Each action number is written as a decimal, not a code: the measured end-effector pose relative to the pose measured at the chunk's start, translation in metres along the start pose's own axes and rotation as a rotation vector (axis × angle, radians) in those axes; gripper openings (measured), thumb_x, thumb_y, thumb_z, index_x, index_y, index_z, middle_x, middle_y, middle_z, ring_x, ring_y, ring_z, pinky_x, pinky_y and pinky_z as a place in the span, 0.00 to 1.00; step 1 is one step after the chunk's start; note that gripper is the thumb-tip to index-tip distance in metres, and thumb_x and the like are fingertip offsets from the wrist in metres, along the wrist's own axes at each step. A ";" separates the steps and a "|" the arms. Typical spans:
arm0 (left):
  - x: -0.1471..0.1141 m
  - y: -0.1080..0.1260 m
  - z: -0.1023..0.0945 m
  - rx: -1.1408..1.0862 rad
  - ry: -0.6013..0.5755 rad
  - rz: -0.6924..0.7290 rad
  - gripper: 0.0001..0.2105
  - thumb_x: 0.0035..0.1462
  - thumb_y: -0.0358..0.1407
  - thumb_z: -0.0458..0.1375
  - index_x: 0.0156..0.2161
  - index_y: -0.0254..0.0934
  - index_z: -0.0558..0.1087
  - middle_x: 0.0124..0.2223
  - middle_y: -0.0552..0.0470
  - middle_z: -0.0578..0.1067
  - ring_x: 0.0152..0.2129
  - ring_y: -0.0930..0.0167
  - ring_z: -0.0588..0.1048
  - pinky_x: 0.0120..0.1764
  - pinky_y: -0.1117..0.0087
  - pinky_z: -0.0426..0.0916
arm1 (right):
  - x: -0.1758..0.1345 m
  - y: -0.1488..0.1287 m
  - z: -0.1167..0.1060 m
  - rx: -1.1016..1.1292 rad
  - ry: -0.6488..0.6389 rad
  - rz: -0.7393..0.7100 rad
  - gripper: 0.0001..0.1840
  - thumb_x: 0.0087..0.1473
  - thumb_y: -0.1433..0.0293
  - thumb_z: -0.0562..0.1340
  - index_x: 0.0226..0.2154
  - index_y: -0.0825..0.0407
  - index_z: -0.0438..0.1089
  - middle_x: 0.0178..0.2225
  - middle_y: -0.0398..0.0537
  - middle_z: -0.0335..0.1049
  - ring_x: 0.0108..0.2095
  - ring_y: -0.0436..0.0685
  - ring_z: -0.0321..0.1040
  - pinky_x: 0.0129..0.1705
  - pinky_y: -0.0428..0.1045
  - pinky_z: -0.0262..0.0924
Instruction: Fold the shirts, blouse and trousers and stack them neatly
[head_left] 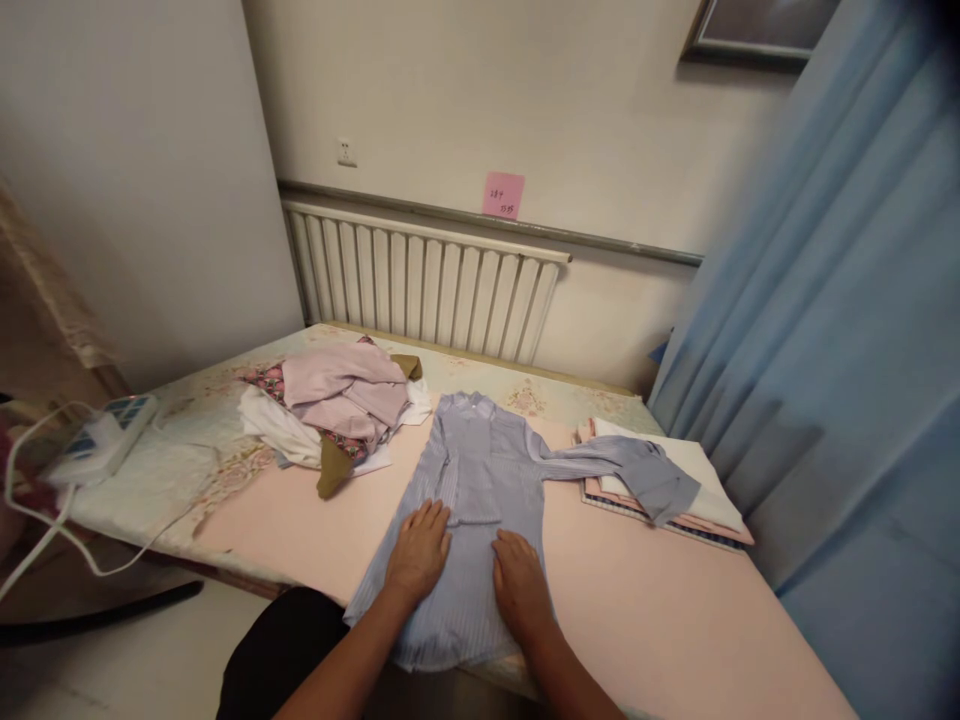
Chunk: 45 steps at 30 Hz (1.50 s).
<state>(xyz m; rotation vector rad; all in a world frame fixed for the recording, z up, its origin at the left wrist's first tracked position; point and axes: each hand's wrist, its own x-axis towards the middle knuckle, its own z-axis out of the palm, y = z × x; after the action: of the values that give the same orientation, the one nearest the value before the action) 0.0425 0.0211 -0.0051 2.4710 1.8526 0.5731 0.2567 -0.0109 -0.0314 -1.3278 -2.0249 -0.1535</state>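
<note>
striped shirt (517,490), lower centre of frame, lies under left hand (420,548) and right hand (519,580); fingers flattish, close together.

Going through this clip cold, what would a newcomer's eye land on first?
Probably the blue striped shirt spread out at the centre, with the left hand and right hand resting on it and one sleeve reaching over the folded stack on the right. Next would likely come the rumpled heap of clothes at left and the big blue curtain along the right edge.
</note>
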 end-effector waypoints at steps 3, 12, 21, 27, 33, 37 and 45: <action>0.000 0.000 0.001 0.003 -0.004 -0.004 0.21 0.63 0.36 0.45 0.60 0.38 0.63 0.62 0.46 0.66 0.62 0.63 0.58 0.59 0.57 0.54 | 0.001 -0.001 -0.001 0.001 -0.013 0.007 0.19 0.56 0.79 0.52 0.45 0.51 0.70 0.48 0.53 0.70 0.51 0.60 0.64 0.54 0.59 0.60; 0.003 0.000 -0.004 0.011 -0.010 -0.020 0.19 0.62 0.35 0.48 0.57 0.36 0.65 0.61 0.46 0.67 0.60 0.63 0.60 0.59 0.59 0.54 | 0.002 -0.002 -0.001 -0.009 -0.024 0.002 0.20 0.54 0.81 0.51 0.45 0.52 0.69 0.48 0.54 0.70 0.50 0.60 0.64 0.54 0.60 0.60; 0.016 0.013 -0.023 0.097 0.010 -0.045 0.09 0.59 0.31 0.49 0.40 0.37 0.71 0.42 0.45 0.73 0.44 0.61 0.67 0.47 0.59 0.59 | 0.004 -0.004 -0.001 -0.020 -0.041 0.023 0.21 0.51 0.83 0.52 0.44 0.52 0.69 0.48 0.54 0.69 0.51 0.61 0.63 0.55 0.60 0.58; 0.031 0.013 -0.018 0.115 -0.026 -0.066 0.11 0.58 0.26 0.47 0.38 0.35 0.72 0.39 0.43 0.74 0.40 0.61 0.68 0.44 0.60 0.58 | 0.005 -0.006 -0.003 -0.020 -0.060 0.039 0.22 0.49 0.84 0.52 0.44 0.53 0.69 0.48 0.54 0.69 0.51 0.60 0.63 0.55 0.60 0.57; 0.043 0.004 -0.027 0.080 -0.034 -0.048 0.12 0.61 0.28 0.46 0.39 0.36 0.72 0.41 0.44 0.73 0.42 0.62 0.66 0.46 0.61 0.57 | 0.005 -0.006 -0.004 -0.022 -0.068 0.050 0.22 0.48 0.84 0.52 0.43 0.53 0.69 0.48 0.54 0.69 0.51 0.60 0.62 0.56 0.59 0.57; 0.044 -0.002 -0.032 0.009 -0.041 -0.084 0.12 0.61 0.29 0.46 0.40 0.38 0.72 0.43 0.45 0.72 0.45 0.63 0.66 0.49 0.62 0.56 | 0.005 -0.006 -0.003 -0.014 -0.065 0.052 0.23 0.47 0.84 0.52 0.43 0.52 0.69 0.48 0.53 0.69 0.51 0.60 0.62 0.56 0.59 0.57; 0.046 -0.019 -0.019 -0.291 -0.127 -0.481 0.13 0.60 0.27 0.44 0.43 0.34 0.70 0.41 0.44 0.76 0.40 0.68 0.74 0.42 0.69 0.64 | 0.005 -0.006 -0.003 -0.023 -0.079 0.052 0.22 0.49 0.84 0.52 0.45 0.53 0.69 0.48 0.55 0.69 0.51 0.61 0.62 0.56 0.60 0.57</action>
<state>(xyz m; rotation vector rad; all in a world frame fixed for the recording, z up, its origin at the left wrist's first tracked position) 0.0305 0.0651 0.0212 1.7561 2.0363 0.5895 0.2524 -0.0112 -0.0248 -1.4204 -2.0575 -0.1024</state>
